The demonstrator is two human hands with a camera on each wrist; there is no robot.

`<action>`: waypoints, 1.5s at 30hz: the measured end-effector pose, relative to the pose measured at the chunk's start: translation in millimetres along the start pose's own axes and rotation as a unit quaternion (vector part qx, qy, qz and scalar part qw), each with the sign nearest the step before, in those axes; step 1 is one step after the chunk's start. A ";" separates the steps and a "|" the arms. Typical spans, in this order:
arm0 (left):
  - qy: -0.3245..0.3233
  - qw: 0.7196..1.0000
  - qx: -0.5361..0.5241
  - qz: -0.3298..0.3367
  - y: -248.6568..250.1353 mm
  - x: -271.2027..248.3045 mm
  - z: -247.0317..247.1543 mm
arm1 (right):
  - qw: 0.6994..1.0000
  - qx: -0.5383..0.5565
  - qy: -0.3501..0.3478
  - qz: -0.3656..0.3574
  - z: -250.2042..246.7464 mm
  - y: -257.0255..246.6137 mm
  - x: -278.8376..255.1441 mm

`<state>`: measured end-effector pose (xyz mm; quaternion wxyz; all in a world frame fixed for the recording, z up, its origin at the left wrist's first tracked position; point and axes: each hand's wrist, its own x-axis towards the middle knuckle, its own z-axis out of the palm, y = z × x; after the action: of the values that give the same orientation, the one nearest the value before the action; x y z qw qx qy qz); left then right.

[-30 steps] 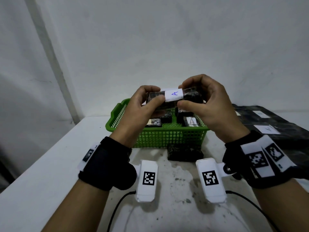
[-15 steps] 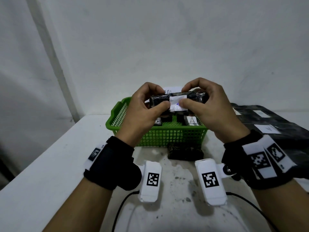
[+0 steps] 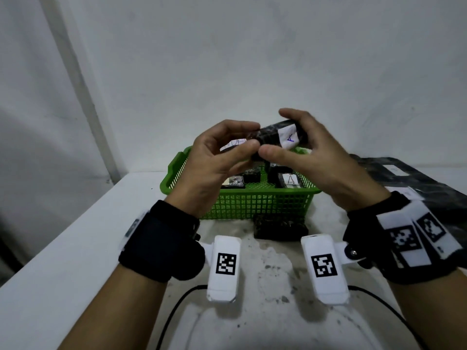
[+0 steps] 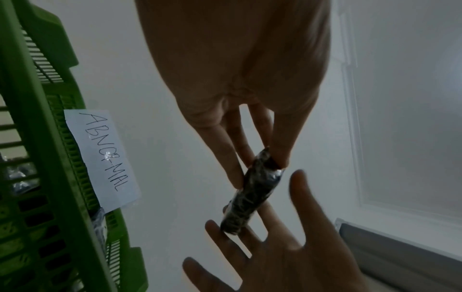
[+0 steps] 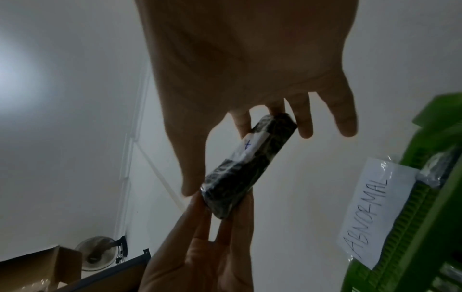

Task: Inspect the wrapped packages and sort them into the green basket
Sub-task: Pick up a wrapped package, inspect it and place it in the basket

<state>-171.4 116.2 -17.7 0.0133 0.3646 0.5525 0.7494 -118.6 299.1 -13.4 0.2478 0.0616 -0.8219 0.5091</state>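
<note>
A black wrapped package with a white label marked "A" is held in the air above the green basket, its right end tilted up. My left hand pinches its left end between thumb and fingers. My right hand is spread around the other end; its straight fingers touch the package and its thumb stands off it. The basket holds several wrapped packages, one labelled "A". A paper reading "ABNORMAL" hangs on its far rim.
Another black wrapped package lies on the white table just in front of the basket. A pile of black bags with white labels covers the table's right side. A wall stands right behind the basket. Cables run along the near table edge.
The package has been turned between the hands and its right end has risen, so the label now faces me at the right. The right hand's fingers have loosened and spread.
</note>
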 end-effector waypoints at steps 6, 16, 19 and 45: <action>-0.022 0.999 -0.014 -0.047 5.2 0.0 1.8 | 0.997 0.069 -0.001 0.018 4.7 5.8 0.9; -0.027 0.983 0.016 -0.179 0.2 2.1 -7.7 | 0.995 0.077 0.043 -0.044 5.0 4.4 -1.1; -0.037 0.985 0.006 -0.168 -1.3 1.5 -6.8 | 0.998 0.039 0.002 -0.054 3.0 7.5 -0.5; -0.009 0.989 0.119 -0.089 -13.3 -0.5 -0.4 | 0.992 0.125 -0.009 0.008 -2.7 -7.0 -1.2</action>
<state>-176.3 120.8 -29.2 0.0414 0.3196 0.6679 0.6709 -114.2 298.0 -7.3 0.2268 0.0896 -0.7544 0.6095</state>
